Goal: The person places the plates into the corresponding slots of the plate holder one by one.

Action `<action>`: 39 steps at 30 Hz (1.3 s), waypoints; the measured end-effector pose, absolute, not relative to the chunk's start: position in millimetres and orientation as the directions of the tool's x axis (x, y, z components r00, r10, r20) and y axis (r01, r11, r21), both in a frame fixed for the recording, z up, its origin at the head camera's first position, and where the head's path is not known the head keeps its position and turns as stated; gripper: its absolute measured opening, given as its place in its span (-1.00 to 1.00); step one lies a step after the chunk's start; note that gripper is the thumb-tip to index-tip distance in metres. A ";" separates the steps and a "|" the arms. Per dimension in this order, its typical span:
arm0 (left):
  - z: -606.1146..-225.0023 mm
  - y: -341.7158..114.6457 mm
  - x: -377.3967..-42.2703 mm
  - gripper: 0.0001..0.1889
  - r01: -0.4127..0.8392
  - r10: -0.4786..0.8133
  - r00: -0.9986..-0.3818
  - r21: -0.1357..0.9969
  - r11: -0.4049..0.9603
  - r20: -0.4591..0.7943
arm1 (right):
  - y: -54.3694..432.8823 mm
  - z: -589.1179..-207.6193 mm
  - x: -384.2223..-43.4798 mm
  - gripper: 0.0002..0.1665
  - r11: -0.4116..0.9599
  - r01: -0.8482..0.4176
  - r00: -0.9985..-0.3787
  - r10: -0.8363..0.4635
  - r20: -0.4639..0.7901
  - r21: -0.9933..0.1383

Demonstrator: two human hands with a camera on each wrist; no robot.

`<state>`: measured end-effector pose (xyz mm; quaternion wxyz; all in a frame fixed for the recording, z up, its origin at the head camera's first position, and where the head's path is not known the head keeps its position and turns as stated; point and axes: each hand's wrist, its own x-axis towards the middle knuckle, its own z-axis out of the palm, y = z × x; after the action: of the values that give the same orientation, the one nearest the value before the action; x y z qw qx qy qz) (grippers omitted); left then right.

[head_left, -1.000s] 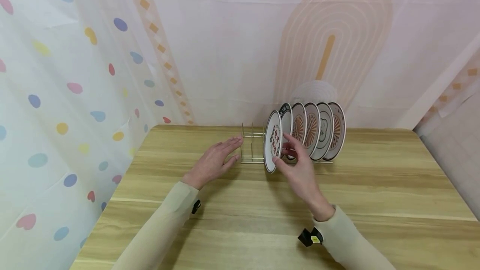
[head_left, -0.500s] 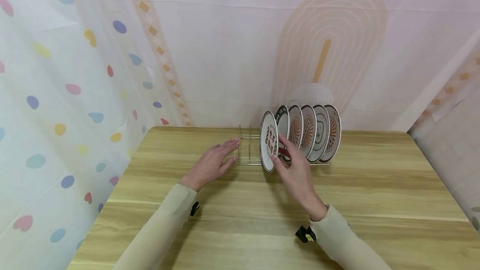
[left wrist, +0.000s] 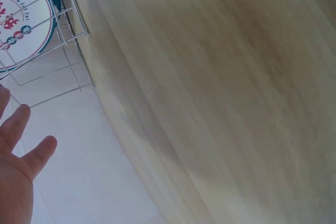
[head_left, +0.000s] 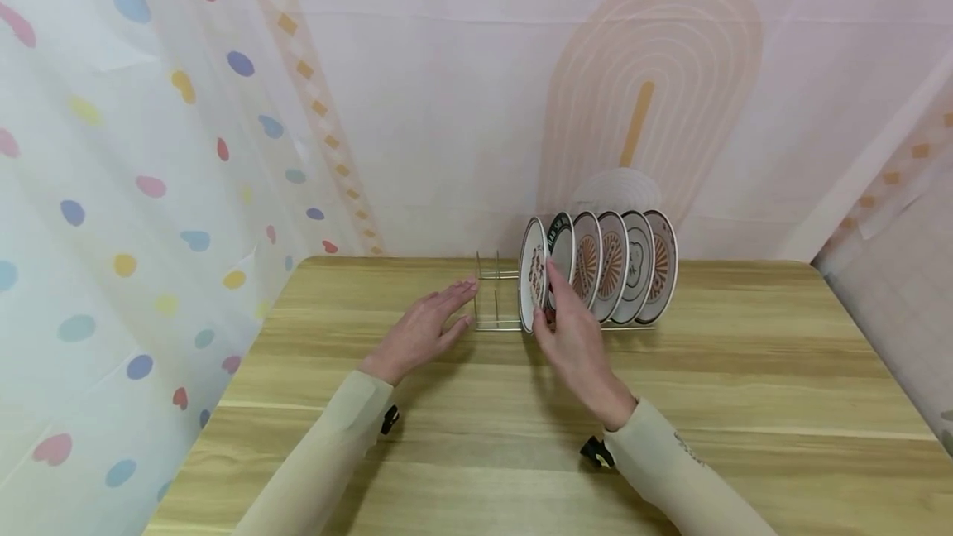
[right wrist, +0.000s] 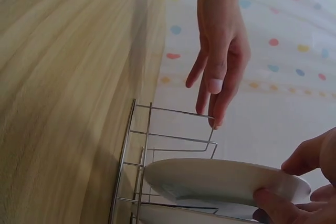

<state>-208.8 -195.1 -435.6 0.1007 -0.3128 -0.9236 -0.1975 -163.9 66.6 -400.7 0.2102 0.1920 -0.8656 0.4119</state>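
A white plate with a dark rim and red lettering point(head_left: 531, 271) stands on edge in the wire dish rack point(head_left: 499, 328), leftmost of a row. My right hand point(head_left: 573, 346) pinches its near right edge, thumb on the printed face. In the right wrist view the plate's pale back point(right wrist: 220, 177) shows between thumb and fingers, its lower edge in among the wires. My left hand point(head_left: 420, 329) has straight fingers, their tips right at the rack's left end. From the left wrist, the fingers point(left wrist: 39, 156) lie spread near the rack's end wires point(left wrist: 60, 95), with the lettered plate point(left wrist: 21, 30) beyond.
Several more plates point(head_left: 612, 267) stand upright to the right of the held one, with orange, green and dark prints. At the rack's left end, bare wire slots show. The wooden table point(head_left: 476, 453) meets a patterned cloth point(head_left: 447, 122) behind.
My right hand has moved slightly left with the plate. The plate's near edge has risen level with the rack's front wire, and it stands straighter. My left hand stays at the rack's end.
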 end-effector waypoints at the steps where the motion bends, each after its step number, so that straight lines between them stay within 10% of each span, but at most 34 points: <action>1: -435.4 -195.2 -208.8 -0.44 0.616 0.538 -0.785 0.304 0.727 0.307 | 65.9 -401.5 -165.0 -0.11 0.595 -0.515 -0.829 -0.165 0.534 -0.617; 39: -444.5 -197.0 -204.0 -0.44 0.619 0.529 -0.783 0.323 0.716 0.328 | 49.8 -420.3 -169.9 -0.18 0.630 -0.446 -0.863 -0.113 0.493 -0.636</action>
<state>-204.0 -197.0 -444.5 0.1064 -0.3121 -0.9201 -0.2115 -169.9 49.8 -420.3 0.2081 0.1589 -0.8784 0.3999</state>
